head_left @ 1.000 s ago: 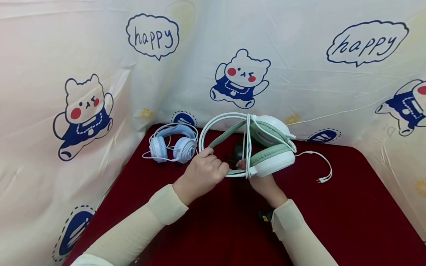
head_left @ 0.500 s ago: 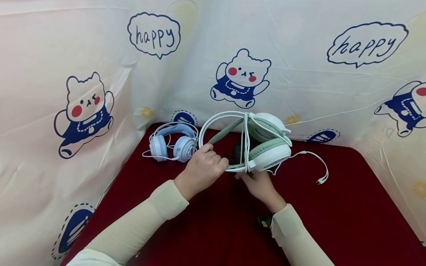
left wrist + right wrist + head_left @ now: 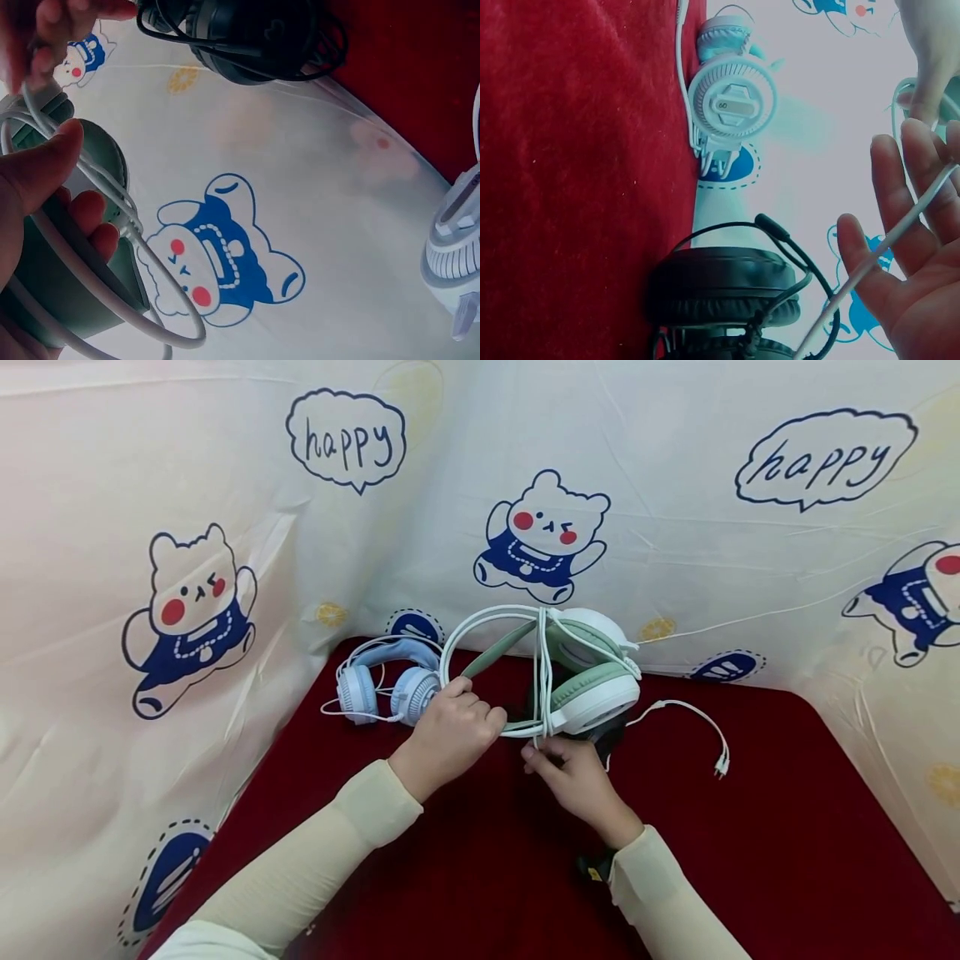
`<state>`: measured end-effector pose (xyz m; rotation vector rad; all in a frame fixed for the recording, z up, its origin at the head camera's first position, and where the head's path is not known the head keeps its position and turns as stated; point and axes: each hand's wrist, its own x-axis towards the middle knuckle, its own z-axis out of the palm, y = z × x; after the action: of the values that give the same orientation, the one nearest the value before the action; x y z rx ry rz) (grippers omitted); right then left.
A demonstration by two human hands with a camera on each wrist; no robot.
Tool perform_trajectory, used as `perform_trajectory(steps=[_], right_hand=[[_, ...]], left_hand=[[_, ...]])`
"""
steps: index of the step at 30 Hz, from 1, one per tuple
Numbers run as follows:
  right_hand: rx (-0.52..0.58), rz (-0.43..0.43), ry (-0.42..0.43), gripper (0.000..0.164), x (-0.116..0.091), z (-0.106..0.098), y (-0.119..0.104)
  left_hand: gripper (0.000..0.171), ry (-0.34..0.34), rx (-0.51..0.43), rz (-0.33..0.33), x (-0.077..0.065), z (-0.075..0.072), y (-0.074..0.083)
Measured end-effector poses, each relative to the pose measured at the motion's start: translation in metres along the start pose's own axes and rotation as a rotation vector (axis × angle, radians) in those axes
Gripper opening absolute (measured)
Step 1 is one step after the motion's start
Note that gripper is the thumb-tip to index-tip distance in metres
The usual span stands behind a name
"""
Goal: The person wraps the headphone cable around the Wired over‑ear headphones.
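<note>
Head, headset: green-and-white headphones (image 3: 600, 705) held over red table (image 3: 750, 860), long axis left-right.
Head, left hand (image 3: 454, 735): clamped on the headphones' left end.
Head, right hand (image 3: 581, 781): thumb and finger pinch white cable (image 3: 545, 693) at the wraps' lower end; nearer the wraps than left.
Left wrist, grip: thumb and fingers curled; black headphones (image 3: 247, 37) well apart.
Right wrist, cable: crosses spread fingers; pinch point unclear.

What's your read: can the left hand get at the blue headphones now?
Probably not yet: the left hand grips the white-and-green headphones and would likely need freeing first. Otherwise the way looks open: the blue headphones stand close beyond it on the red cloth.
</note>
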<state>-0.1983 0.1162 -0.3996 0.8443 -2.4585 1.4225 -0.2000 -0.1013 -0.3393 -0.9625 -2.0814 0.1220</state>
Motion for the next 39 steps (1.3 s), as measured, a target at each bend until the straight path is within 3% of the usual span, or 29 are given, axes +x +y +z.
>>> perform_trajectory(steps=[9,28,39], right_hand=[[0.039,0.014,-0.045,0.014,-0.004,0.000,-0.009],[0.002,0.032,-0.096,0.007,-0.009,-0.008,-0.024],[-0.055,-0.099,-0.117,0.005,-0.017,-0.018,-0.036]], left_hand=[[0.019,-0.019,0.007,-0.021,-0.002,0.003,-0.005],[0.015,-0.084,0.016,-0.075,-0.002,0.008,-0.011],[0.010,-0.110,0.024,-0.108,-0.001,0.007,-0.017]])
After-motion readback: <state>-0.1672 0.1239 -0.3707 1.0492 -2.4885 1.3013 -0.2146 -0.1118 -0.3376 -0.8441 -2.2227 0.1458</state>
